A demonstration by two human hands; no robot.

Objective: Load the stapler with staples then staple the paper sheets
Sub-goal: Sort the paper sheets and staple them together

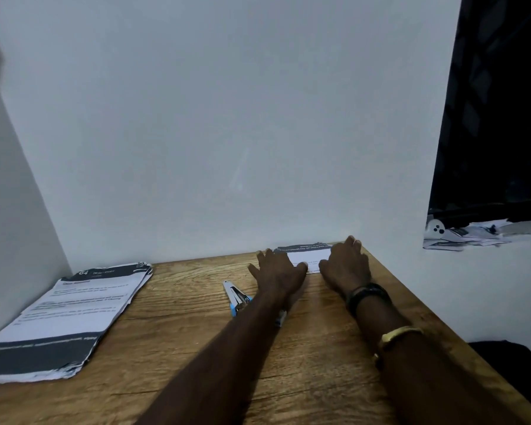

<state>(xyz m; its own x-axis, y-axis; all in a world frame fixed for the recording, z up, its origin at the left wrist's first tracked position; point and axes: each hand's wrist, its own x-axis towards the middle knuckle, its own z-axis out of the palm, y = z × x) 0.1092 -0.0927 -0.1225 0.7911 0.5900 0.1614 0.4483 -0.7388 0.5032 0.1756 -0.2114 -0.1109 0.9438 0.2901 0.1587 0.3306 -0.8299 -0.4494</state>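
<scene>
Lying on the wooden table (196, 357) near its middle, one stapler (236, 297) is seen with its long axis set from 11 o'clock to 5 o'clock. Its white tip is pointed toward 11 o'clock, away from the person, and its blue end is turned toward 5 o'clock. Part of it is hidden beneath the left forearm, so whether it is folded open cannot be told.

Both arms are stretched forward toward 1 o'clock. The left hand (276, 271) is laid palm down with its fingers spread wide, and its thumb is set on the near left edge of the paper sheets (307, 256). The right hand (347, 262) is also laid palm down on the right part of those sheets, its fingers relaxed and reaching their far edge. Nothing is gripped by either hand; the sheets are only pressed flat.

Two lots of paper are counted: the small set under the hands, placed against the wall (227, 118) at 1 o'clock, and a thicker stack (68, 314) at 9 o'clock, well apart from the stapler. Two bands are worn on the right arm: a black wristband (369, 297) and a gold bracelet (399, 335).
</scene>
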